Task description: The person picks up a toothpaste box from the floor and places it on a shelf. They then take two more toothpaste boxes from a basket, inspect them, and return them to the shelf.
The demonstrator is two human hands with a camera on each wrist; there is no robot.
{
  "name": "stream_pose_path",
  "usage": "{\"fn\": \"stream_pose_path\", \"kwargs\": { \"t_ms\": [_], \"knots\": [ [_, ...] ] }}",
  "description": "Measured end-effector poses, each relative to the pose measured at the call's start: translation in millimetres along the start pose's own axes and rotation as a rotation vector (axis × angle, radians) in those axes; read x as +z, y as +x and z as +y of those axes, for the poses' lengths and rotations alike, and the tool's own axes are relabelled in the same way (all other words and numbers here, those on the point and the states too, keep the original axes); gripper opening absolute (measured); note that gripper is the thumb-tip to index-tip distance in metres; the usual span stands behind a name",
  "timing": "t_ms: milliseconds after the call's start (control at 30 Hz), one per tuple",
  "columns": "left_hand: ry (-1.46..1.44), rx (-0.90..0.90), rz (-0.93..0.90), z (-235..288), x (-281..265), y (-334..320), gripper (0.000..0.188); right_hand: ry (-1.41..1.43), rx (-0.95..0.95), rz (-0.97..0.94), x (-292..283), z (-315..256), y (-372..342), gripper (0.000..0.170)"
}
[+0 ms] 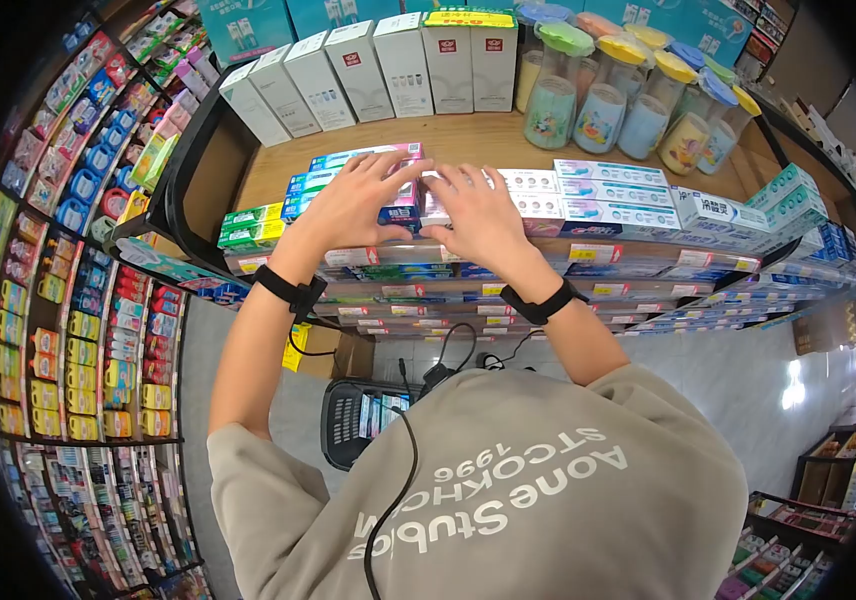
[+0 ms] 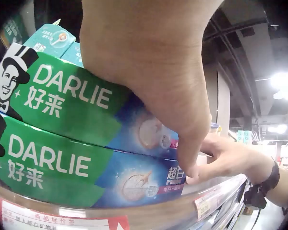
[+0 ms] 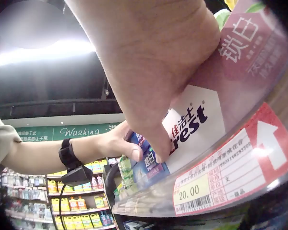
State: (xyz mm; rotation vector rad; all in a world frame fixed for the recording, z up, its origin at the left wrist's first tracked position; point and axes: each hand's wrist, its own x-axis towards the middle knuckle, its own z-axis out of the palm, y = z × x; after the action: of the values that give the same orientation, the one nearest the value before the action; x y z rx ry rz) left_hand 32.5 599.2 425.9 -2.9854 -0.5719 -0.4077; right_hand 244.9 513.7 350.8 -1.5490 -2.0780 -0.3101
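Head view: both forearms are stretched forward over the shelf edge, with the left hand (image 1: pixel 356 205) and the right hand (image 1: pixel 486 220) held palm down, side by side, and the thumbs turned toward each other. In each hand, fingers and thumb are spread apart, the fingers slightly bent. By the left hand's thumb, the front of the green-and-blue boxes (image 2: pixel 62 103), stacked in two visible layers, is touched near its end. By the right hand's thumb, the front of the pink-and-white box (image 3: pixel 197 120) is touched, just beside that stack. Below the right thumb, a price label (image 3: pixel 197 191) is fixed. Beyond the fingers, tall white boxes (image 1: pixel 348 75) are lined up. Both wrists are circled by black bands (image 1: pixel 291 290).
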Motion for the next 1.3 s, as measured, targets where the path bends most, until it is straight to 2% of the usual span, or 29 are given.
{"fn": "stream_pose_path", "kwargs": {
  "t_ms": [67,167,267,367,400,700,900,1100,1200,1300],
  "knots": [
    [0.011,0.054,0.083,-2,-4,2,0.105,-0.004,0.001,0.007,-3,-1,1,0.071],
    [-0.065,0.061,0.051,-9,-30,2,0.115,0.016,0.007,0.004,-1,0,1,0.07],
    [-0.089,-0.058,-0.139,-32,-49,-13,0.119,0.02,0.007,0.001,-1,0,0,0.069],
    [-0.115,-0.253,-0.281,-48,-47,-33,0.125,0.019,0.009,-0.006,0,0,1,0.068],
    [-0.094,-0.265,-0.291,-49,-43,-37,0.127,0.021,0.009,-0.007,-1,1,1,0.068],
    [-0.018,-0.321,-0.317,-43,-25,-43,0.115,0.0,-0.01,0.024,2,2,1,0.07],
    [0.003,-0.317,-0.277,-45,-16,-47,0.115,-0.005,-0.011,0.03,0,1,0,0.069],
    [0.031,-0.377,-0.33,-38,-23,-46,0.119,0.001,-0.015,0.013,-3,0,1,0.069],
    [0.023,-0.503,-0.138,-28,-34,-53,0.123,0.003,-0.011,-0.008,-5,-1,2,0.07],
    [-0.113,-0.527,0.222,8,-65,-78,0.121,-0.006,-0.003,-0.015,-3,0,2,0.071]
  ]
}}
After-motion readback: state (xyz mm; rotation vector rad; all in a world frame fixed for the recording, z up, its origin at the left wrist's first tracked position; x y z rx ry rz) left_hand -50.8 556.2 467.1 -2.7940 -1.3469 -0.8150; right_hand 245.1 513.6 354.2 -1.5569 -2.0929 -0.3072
